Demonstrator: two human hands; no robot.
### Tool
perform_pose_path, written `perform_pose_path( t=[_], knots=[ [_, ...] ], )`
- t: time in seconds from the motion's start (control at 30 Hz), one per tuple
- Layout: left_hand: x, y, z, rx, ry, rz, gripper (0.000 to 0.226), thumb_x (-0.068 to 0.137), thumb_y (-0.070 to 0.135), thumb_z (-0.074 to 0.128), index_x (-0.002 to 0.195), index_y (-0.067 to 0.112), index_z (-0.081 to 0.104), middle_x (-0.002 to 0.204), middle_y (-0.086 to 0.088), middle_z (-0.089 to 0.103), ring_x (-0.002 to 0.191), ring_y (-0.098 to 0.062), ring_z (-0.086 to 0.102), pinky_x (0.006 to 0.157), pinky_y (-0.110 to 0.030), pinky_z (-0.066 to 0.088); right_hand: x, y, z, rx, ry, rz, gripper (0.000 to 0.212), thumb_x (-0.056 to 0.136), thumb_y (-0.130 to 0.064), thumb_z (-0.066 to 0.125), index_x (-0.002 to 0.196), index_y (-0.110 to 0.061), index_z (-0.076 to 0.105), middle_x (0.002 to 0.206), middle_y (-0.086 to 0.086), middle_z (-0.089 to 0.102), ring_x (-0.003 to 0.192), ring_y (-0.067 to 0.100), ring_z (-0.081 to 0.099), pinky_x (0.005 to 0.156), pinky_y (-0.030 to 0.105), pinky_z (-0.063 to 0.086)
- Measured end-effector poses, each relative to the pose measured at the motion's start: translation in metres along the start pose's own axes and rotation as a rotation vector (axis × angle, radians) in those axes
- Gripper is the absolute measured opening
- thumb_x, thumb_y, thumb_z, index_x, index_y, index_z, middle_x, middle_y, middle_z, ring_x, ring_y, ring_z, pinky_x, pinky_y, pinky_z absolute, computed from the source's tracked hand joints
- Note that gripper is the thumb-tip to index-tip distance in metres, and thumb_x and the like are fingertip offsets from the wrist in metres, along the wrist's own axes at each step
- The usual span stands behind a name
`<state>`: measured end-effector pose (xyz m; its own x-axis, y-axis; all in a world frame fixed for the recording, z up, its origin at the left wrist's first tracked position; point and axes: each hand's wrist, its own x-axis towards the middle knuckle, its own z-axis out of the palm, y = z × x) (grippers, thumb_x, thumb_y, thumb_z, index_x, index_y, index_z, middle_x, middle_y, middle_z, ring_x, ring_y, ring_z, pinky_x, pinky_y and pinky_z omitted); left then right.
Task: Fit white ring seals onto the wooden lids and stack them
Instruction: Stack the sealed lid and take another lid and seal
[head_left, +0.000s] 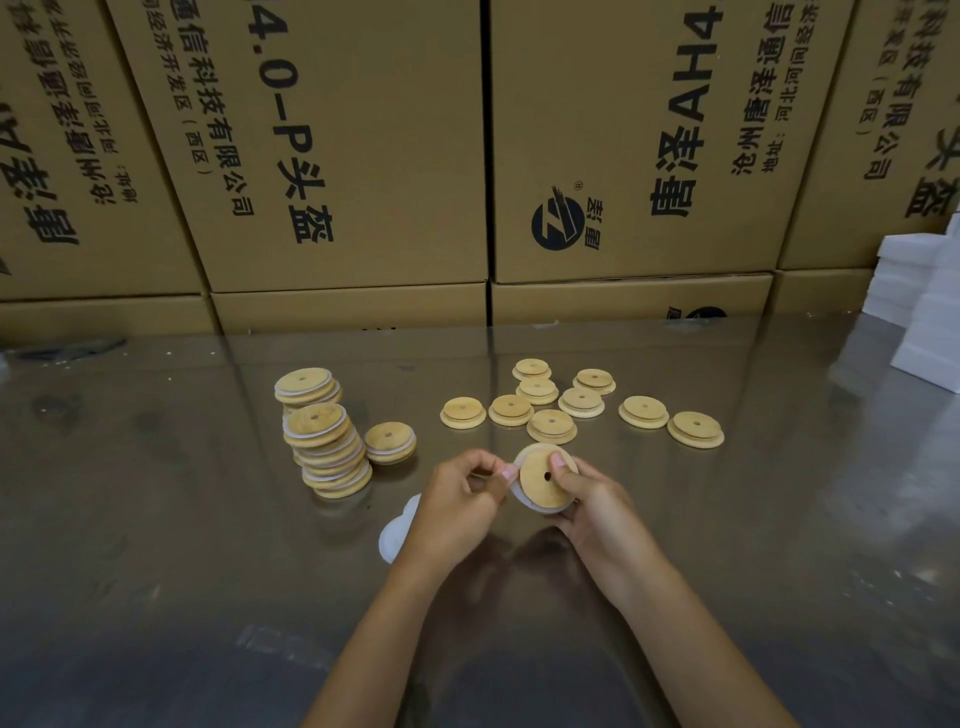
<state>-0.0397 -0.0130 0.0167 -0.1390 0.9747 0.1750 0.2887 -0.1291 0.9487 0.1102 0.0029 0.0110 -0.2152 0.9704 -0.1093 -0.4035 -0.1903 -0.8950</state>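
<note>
I hold a round wooden lid (540, 480) with a small centre hole above the table. My right hand (597, 512) grips it from the right, thumb on its face. My left hand (460, 501) pinches the white ring seal (519, 496) at the lid's left rim. A leaning stack of sealed lids (332, 457) stands to the left, a second shorter stack (306, 389) behind it and a single sealed lid (390, 441) beside it. Several bare wooden lids (550, 410) lie scattered behind my hands. A pile of white ring seals (397, 530) lies partly hidden under my left wrist.
The shiny metal table (208, 545) reaches a wall of large printed cardboard boxes (353, 156) at the back. White boxes (924, 312) are stacked at the far right edge.
</note>
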Motion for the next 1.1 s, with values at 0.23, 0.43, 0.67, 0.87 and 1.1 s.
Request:
perform_pose_path(
  t=[0.23, 0.43, 0.67, 0.87, 1.1],
  knots=[
    [-0.0004, 0.0005, -0.0003, 0.042, 0.091, 0.069, 0.01, 0.09, 0.02, 0.067, 0.082, 0.015, 0.066, 0.08, 0.004, 0.066, 0.071, -0.007, 0.059, 0.069, -0.025, 0.048, -0.0017, 0.0018, -0.0007, -0.095, -0.037, -0.046, 0.024, 0.099, -0.016, 0.056, 0.115, -0.003, 0.069, 0.101, 0.01, 0.073, 0.094, 0.017, 0.068, 0.082, 0.027, 0.054],
    [0.0009, 0.0009, -0.0002, 0.015, 0.095, -0.037, 0.019, 0.088, 0.03, 0.069, 0.074, 0.017, 0.067, 0.068, 0.006, 0.06, 0.047, -0.003, 0.046, 0.051, -0.022, 0.035, -0.0033, 0.0014, -0.0021, -0.097, -0.056, -0.058, 0.026, 0.1, -0.015, 0.054, 0.118, -0.002, 0.067, 0.111, 0.015, 0.072, 0.099, 0.019, 0.066, 0.088, 0.03, 0.052],
    [-0.0029, -0.0005, 0.0009, 0.098, 0.015, -0.015, 0.016, 0.088, 0.025, 0.068, 0.073, 0.022, 0.071, 0.077, 0.008, 0.064, 0.061, 0.002, 0.054, 0.059, -0.011, 0.04, -0.0018, -0.001, -0.0022, -0.007, -0.018, -0.046, 0.028, 0.1, -0.015, 0.052, 0.121, 0.0, 0.062, 0.117, 0.021, 0.07, 0.104, 0.027, 0.068, 0.098, 0.038, 0.05],
    [-0.0052, 0.0008, 0.0037, 0.103, 0.002, 0.049, 0.011, 0.09, 0.024, 0.065, 0.081, 0.019, 0.07, 0.078, 0.01, 0.068, 0.062, 0.001, 0.054, 0.056, -0.008, 0.039, -0.0015, -0.0031, -0.0047, 0.028, -0.03, -0.013, 0.025, 0.101, -0.014, 0.052, 0.119, -0.001, 0.064, 0.103, 0.013, 0.071, 0.095, 0.021, 0.069, 0.091, 0.033, 0.052],
    [-0.0029, 0.0003, 0.0001, 0.099, 0.025, 0.067, 0.014, 0.091, 0.021, 0.063, 0.078, 0.026, 0.065, 0.072, 0.013, 0.065, 0.064, 0.001, 0.053, 0.057, -0.009, 0.04, -0.0039, -0.0018, -0.0028, -0.045, -0.047, -0.017, 0.028, 0.1, -0.015, 0.053, 0.121, -0.002, 0.064, 0.104, 0.011, 0.07, 0.098, 0.02, 0.066, 0.092, 0.034, 0.05]
  ],
)
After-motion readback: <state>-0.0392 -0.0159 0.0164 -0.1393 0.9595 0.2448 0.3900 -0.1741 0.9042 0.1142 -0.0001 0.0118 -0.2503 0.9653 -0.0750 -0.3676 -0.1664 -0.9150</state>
